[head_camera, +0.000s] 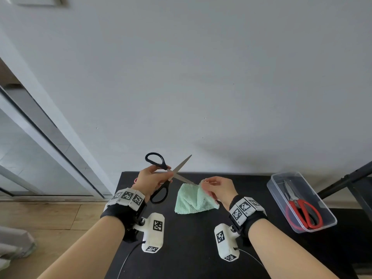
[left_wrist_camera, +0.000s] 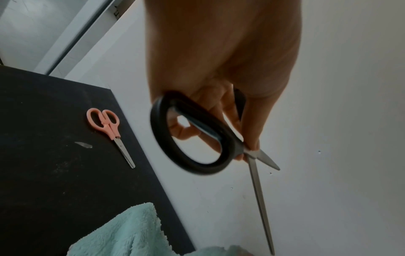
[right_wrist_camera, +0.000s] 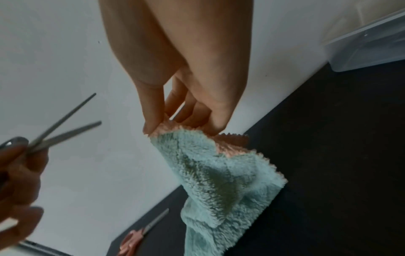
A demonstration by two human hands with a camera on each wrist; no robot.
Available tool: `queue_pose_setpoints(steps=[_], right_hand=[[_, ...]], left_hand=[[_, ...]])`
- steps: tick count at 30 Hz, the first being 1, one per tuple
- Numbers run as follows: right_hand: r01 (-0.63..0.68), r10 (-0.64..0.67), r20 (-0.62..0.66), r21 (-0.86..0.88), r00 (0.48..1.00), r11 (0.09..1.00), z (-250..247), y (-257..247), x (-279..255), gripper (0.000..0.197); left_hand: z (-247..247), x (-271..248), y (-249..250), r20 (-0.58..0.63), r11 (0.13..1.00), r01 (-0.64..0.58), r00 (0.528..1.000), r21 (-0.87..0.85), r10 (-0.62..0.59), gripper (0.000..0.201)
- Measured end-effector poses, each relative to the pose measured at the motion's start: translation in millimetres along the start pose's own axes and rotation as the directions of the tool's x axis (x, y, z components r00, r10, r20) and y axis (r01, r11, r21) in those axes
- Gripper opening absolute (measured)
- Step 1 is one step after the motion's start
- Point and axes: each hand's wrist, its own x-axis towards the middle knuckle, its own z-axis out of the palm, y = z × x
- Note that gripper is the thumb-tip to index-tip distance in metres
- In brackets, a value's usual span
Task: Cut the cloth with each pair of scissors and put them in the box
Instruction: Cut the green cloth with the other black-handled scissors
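Observation:
My left hand (head_camera: 153,178) grips the black-handled scissors (head_camera: 161,176) near the pivot, blades spread wide above the black table (head_camera: 201,238). One blade tip points at the lifted corner of the mint-green cloth (head_camera: 193,198). My right hand (head_camera: 217,188) pinches that corner, pink on its underside, and holds it up while the rest drapes onto the table. In the left wrist view the black scissors (left_wrist_camera: 197,136) hang from my fingers (left_wrist_camera: 252,138). In the right wrist view my fingertips (right_wrist_camera: 151,126) pinch the cloth (right_wrist_camera: 214,173). Red-handled scissors (head_camera: 302,210) lie inside the clear plastic box (head_camera: 330,216).
Small pink-handled scissors (left_wrist_camera: 107,128) lie on the table's far left part, also showing as pink scissors (right_wrist_camera: 140,237) in the right wrist view. The box stands at the table's right side. A white wall rises behind the table, and a black stand (head_camera: 350,178) leans at right.

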Motion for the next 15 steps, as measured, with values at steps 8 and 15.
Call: queue_pose_setpoints(steps=[8,15], right_hand=[[-0.076,0.077,0.004,-0.112,0.997,0.991,11.3,11.8,-7.7,0.016],[0.025,-0.029,-0.010,-0.257,1.000,0.966,17.2,20.3,-0.1,0.023]], left_hand=[[-0.4,-1.3,-10.8,0.017,0.999,0.030,0.999,-0.018,-0.030,0.012],[-6.9,3.1,-10.7,-0.054,0.995,0.055,0.997,-0.081,-0.060,0.020]])
